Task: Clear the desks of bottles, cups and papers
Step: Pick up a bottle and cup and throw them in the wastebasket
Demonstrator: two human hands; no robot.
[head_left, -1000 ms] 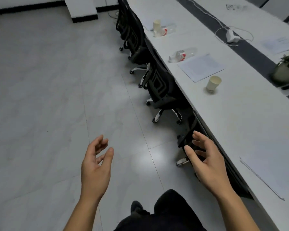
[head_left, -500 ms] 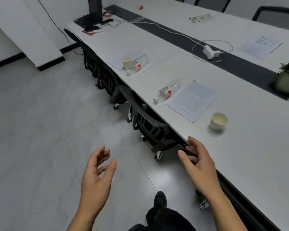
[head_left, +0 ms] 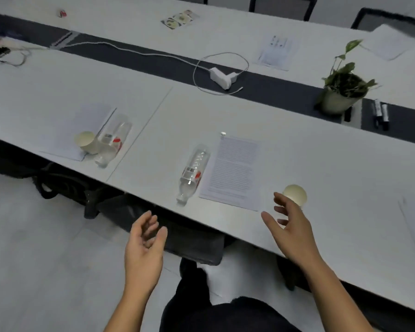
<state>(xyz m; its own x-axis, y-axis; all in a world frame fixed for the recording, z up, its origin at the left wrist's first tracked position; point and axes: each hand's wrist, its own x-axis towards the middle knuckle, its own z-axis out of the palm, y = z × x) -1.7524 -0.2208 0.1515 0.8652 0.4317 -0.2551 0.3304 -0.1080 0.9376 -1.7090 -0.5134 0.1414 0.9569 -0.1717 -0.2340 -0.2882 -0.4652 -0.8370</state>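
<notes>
From my head view, my right hand (head_left: 290,226) is over the near edge of the white desk (head_left: 333,178), fingers spread and empty, just short of the paper cup (head_left: 295,194) standing upright behind my fingertips; I cannot tell if they touch it. My left hand (head_left: 144,250) hangs off the desk over the pale floor (head_left: 34,236), fingers loosely curled, holding nothing. Between my hands the desk edge runs diagonally, with a dark chair (head_left: 192,243) tucked under it.

The desktop is bare white to the right of the cup. Left of the cup lies a printed sheet (head_left: 233,171), and just beside that a clear bottle (head_left: 193,173) on its side, cap toward the edge. Further left, a second bottle (head_left: 112,142) lies against a tipped cup (head_left: 86,142) on another paper (head_left: 82,130).

Beyond, a dark strip (head_left: 273,89) runs down the middle carrying a white charger (head_left: 222,77) with looped cable, a potted plant (head_left: 340,89) and markers (head_left: 380,113). More papers (head_left: 274,51) lie on the far desk.
</notes>
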